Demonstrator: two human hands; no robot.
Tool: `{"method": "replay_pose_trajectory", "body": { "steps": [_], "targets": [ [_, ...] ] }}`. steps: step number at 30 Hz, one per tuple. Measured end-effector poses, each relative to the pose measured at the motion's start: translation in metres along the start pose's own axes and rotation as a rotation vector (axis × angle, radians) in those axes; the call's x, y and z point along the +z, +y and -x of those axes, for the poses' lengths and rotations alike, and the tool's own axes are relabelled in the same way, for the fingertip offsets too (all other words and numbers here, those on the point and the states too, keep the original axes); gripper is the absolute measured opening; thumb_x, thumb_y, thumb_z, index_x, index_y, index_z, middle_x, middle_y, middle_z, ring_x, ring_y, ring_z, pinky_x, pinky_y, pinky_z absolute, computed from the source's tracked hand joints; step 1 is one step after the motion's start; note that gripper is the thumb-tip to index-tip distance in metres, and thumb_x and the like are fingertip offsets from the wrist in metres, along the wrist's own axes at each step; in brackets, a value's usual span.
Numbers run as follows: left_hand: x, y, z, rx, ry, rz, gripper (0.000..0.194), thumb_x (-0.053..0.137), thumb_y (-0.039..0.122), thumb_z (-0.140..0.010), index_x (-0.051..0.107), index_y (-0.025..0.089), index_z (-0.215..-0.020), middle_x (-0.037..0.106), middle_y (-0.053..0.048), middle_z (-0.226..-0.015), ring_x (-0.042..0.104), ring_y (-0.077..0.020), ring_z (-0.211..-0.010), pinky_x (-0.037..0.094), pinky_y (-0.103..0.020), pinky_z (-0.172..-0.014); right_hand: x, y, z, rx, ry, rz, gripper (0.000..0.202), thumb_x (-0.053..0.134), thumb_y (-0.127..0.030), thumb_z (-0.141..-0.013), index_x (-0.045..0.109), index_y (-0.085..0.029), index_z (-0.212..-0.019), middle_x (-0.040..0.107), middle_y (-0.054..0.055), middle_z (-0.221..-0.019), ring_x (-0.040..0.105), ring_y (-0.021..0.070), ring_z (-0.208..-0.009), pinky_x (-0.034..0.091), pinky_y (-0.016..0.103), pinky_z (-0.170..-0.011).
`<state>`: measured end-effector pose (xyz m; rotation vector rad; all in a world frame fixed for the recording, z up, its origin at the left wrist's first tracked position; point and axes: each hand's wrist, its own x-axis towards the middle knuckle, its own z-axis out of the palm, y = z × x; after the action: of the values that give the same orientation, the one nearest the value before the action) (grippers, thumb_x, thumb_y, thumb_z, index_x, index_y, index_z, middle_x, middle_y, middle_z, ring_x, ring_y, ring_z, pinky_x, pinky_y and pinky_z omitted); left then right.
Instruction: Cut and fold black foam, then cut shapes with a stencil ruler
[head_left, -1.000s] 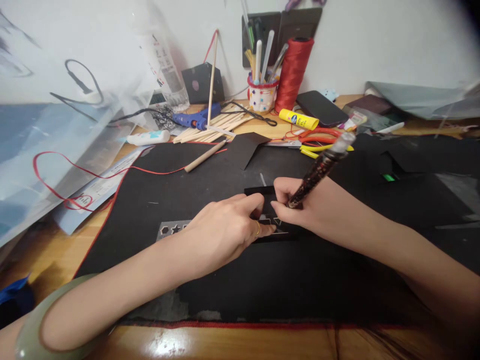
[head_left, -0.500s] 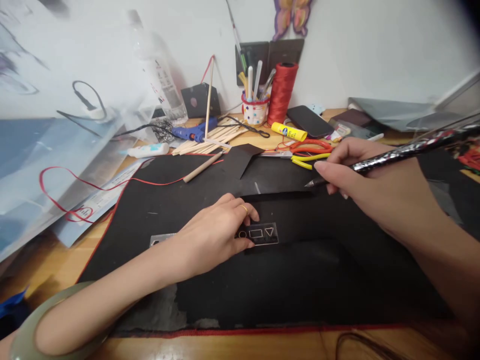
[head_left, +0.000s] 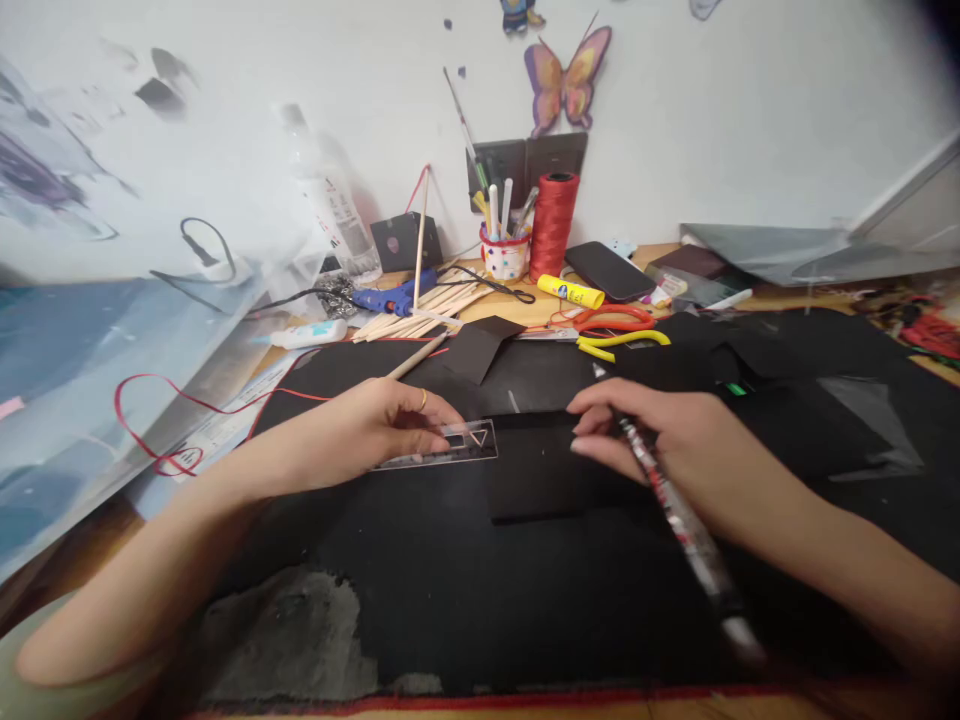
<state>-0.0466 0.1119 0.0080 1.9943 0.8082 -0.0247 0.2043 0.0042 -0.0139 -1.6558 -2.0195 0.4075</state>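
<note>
Left hand: the left hand (head_left: pixel 382 428) pinches the clear stencil ruler (head_left: pixel 472 441) between thumb and fingers; a ring on one finger; the forearm comes in from the lower left.
Stencil ruler: over the black mat (head_left: pixel 427 590), left of centre; a rectangle and a triangle cut-out show near its right end, the rest is covered by the hand; that end meets the left edge of the black paper piece (head_left: pixel 532 475) in view; contact cannot be told.
Right hand: the right hand (head_left: pixel 649 430) has a patterned pen (head_left: pixel 671 515) gripped among its fingers; thumb and forefinger reach to the right part of the paper piece; whether they touch it cannot be told.
Pen: tip points up and away from the person; the clear cap end, blurred, points down toward the near edge.
Paper piece: dark, oblong, on the mat between the two hands.
Mat, far edge: folded black card (head_left: pixel 484 347); wooden dowel (head_left: pixel 420 354); orange-handled scissors (head_left: pixel 613 318); yellow-handled tool (head_left: pixel 637 338).
Table behind: on the table (head_left: pixel 795 301), wooden sticks (head_left: pixel 420 315); blue glue gun (head_left: pixel 394 295); yellow glue stick (head_left: pixel 570 291); phone (head_left: pixel 609 271); red spool (head_left: pixel 553 228), upright beside the dotted cup (head_left: pixel 504 256).
</note>
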Motion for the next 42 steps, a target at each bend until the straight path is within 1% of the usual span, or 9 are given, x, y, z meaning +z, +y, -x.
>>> {"method": "replay_pose_trajectory", "body": {
  "steps": [3,6,10,15,21,27,31,38,42],
  "targets": [
    [0.006,-0.004,-0.006,-0.004,0.007,0.008,0.022,0.051,0.022,-0.083,0.063,0.021,-0.101,0.065,0.000,-0.098,0.058,-0.0143,-0.089,0.043,-0.023,-0.078,0.012,0.003,0.007,-0.075,-0.119,0.134,0.045,0.069,-0.034,-0.068,0.053,-0.027,-0.109,0.061,0.002,-0.104,0.060,0.0187,-0.090,0.048,0.030,-0.076],
    [0.013,-0.008,-0.013,-0.043,0.072,0.016,0.024,0.052,0.024,-0.081,0.061,0.020,-0.102,0.064,0.000,-0.089,0.058,-0.0144,-0.082,0.044,-0.023,-0.072,0.019,0.004,0.012,-0.090,-0.165,0.175,0.059,0.074,-0.035,-0.061,0.049,-0.027,-0.114,0.057,0.003,-0.114,0.057,0.0207,-0.099,0.048,0.031,-0.079],
    [0.020,-0.017,-0.022,-0.052,0.215,0.019,0.013,0.057,0.025,-0.077,0.060,0.017,-0.086,0.059,0.002,-0.074,0.055,-0.0119,-0.069,0.042,-0.021,-0.062,0.023,0.006,0.015,-0.068,-0.167,0.166,0.059,0.073,-0.035,-0.061,0.048,-0.029,-0.114,0.055,0.001,-0.120,0.053,0.0210,-0.105,0.048,0.034,-0.083],
    [0.022,-0.023,-0.027,-0.043,0.284,-0.013,0.009,0.058,0.023,-0.076,0.057,0.017,-0.083,0.057,0.003,-0.073,0.051,-0.0106,-0.067,0.039,-0.020,-0.059,0.027,0.013,0.017,-0.057,-0.182,0.151,0.057,0.073,-0.033,-0.060,0.049,-0.031,-0.112,0.053,-0.001,-0.125,0.049,0.0221,-0.112,0.047,0.039,-0.088],
    [0.023,-0.016,-0.025,-0.052,0.280,-0.093,0.008,0.058,0.022,-0.077,0.058,0.019,-0.085,0.057,0.002,-0.081,0.052,-0.0119,-0.072,0.040,-0.022,-0.063,0.030,0.018,0.017,-0.044,-0.180,0.133,0.059,0.073,-0.034,-0.060,0.047,-0.033,-0.113,0.051,-0.004,-0.128,0.048,0.0221,-0.113,0.047,0.042,-0.088],
    [0.022,-0.008,-0.018,0.004,0.162,-0.262,0.016,0.061,0.023,-0.076,0.058,0.020,-0.091,0.054,-0.001,-0.095,0.052,-0.0148,-0.084,0.041,-0.027,-0.075,0.030,0.017,0.017,-0.070,-0.153,0.150,0.058,0.073,-0.033,-0.058,0.049,-0.030,-0.111,0.053,-0.001,-0.126,0.050,0.0225,-0.111,0.049,0.041,-0.086],
    [0.023,-0.008,-0.016,0.028,0.149,-0.351,0.021,0.064,0.022,-0.074,0.058,0.020,-0.094,0.052,-0.002,-0.100,0.049,-0.0175,-0.094,0.040,-0.029,-0.081,0.030,0.017,0.017,-0.082,-0.149,0.160,0.057,0.073,-0.030,-0.058,0.050,-0.029,-0.111,0.054,-0.001,-0.126,0.050,0.0229,-0.112,0.049,0.041,-0.086],
    [0.025,-0.010,-0.018,-0.005,0.151,-0.338,0.022,0.066,0.020,-0.073,0.057,0.021,-0.093,0.054,0.001,-0.091,0.051,-0.0160,-0.087,0.040,-0.026,-0.074,0.032,0.022,0.020,-0.095,-0.142,0.177,0.059,0.072,-0.029,-0.058,0.050,-0.031,-0.112,0.053,-0.003,-0.127,0.051,0.0229,-0.111,0.050,0.040,-0.085],
    [0.032,-0.008,-0.019,-0.020,0.182,-0.273,0.022,0.068,0.023,-0.071,0.057,0.021,-0.090,0.054,0.002,-0.088,0.052,-0.0142,-0.081,0.040,-0.024,-0.070,0.033,0.022,0.020,-0.106,-0.127,0.176,0.056,0.073,-0.032,-0.058,0.051,-0.031,-0.110,0.054,-0.001,-0.126,0.053,0.0232,-0.109,0.052,0.040,-0.082]
  ]
}}
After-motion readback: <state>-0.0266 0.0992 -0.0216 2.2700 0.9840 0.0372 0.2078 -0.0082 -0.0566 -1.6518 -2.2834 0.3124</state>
